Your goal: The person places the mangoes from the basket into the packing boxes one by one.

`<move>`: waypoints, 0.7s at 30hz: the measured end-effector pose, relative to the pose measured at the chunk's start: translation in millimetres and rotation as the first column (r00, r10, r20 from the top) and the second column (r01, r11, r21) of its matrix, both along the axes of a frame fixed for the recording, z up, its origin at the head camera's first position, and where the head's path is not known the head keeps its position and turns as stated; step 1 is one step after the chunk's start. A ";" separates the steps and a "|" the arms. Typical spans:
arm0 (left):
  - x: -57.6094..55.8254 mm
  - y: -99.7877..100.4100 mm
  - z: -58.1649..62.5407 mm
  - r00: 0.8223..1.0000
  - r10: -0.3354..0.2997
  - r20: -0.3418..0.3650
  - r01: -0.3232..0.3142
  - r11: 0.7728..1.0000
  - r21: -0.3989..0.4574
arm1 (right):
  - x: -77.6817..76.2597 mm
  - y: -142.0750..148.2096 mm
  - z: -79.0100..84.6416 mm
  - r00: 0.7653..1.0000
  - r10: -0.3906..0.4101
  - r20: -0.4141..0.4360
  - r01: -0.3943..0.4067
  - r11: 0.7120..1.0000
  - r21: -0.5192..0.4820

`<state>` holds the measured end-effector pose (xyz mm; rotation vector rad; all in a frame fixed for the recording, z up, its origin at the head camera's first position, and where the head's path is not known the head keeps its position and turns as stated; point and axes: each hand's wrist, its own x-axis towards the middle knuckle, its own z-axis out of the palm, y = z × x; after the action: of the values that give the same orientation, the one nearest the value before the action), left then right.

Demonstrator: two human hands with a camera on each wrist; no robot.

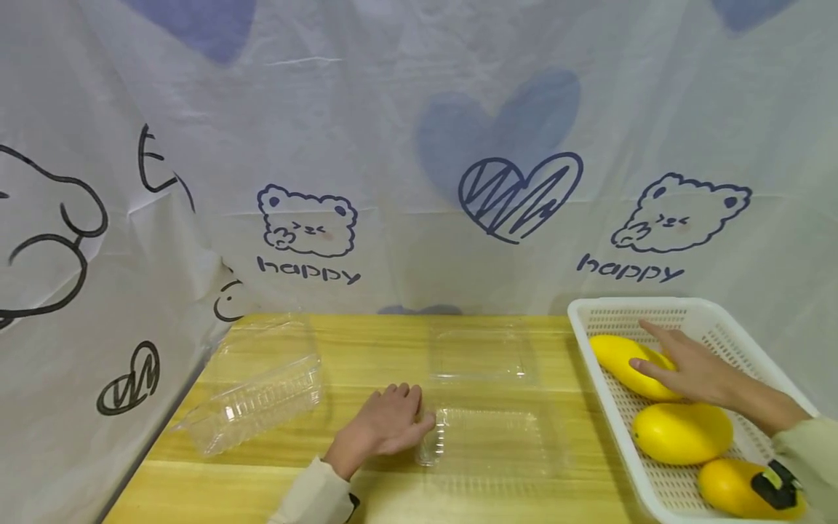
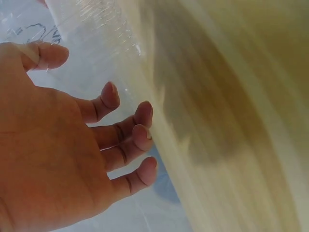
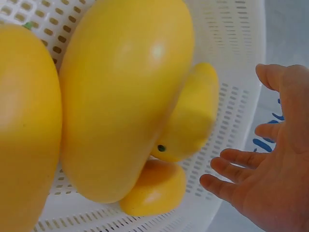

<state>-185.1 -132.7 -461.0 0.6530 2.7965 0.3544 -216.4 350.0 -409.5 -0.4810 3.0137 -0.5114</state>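
My right hand (image 1: 700, 370) reaches over the farthest yellow mango (image 1: 615, 355) in a white plastic basket (image 1: 628, 303), fingers spread. In the right wrist view, that hand (image 3: 273, 169) shows extended fingers with nothing between them. A second mango (image 1: 681, 434) and a third (image 1: 727, 486) lie nearer in the basket, the third partly hidden by the wrist strap. My left hand (image 1: 388, 422) is at the left edge of an opened clear plastic clamshell box (image 1: 497, 440), palm down. The left wrist view shows its fingers (image 2: 126, 183) loosely bent, gripping nothing.
Another clear clamshell box (image 1: 268, 404) stands opened on the left of the wooden table (image 1: 373, 495). A white printed cloth (image 1: 393, 145) hangs behind the table and down its left side. The basket's raised walls stand at the right.
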 end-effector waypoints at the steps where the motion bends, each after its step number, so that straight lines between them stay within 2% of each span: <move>1: 1.1 0.2 -1.4 1.000 -0.001 -0.010 0.001 1.000 -0.001 | -0.1 -0.4 -1.5 1.000 -0.003 0.003 0.003 1.000 0.010; 10: 7.6 -0.1 -12.4 0.996 -0.015 -0.094 0.015 1.000 0.003 | -2.8 -4.3 -9.4 1.000 0.014 0.021 -0.015 0.999 0.034; 15: 5.3 0.2 -19.0 0.990 -0.022 -0.143 0.023 1.000 0.006 | -4.1 -6.1 -10.8 0.999 0.032 0.027 -0.033 0.998 0.047; 21: 3.3 -0.4 -26.1 0.974 -0.010 -0.225 0.018 0.999 0.032 | -6.9 -5.9 -10.4 0.999 0.030 0.027 -0.032 0.996 0.081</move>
<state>-181.8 -133.1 -487.2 0.7641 3.0034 0.3451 -223.3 344.1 -419.9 -0.5113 2.9829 -0.3873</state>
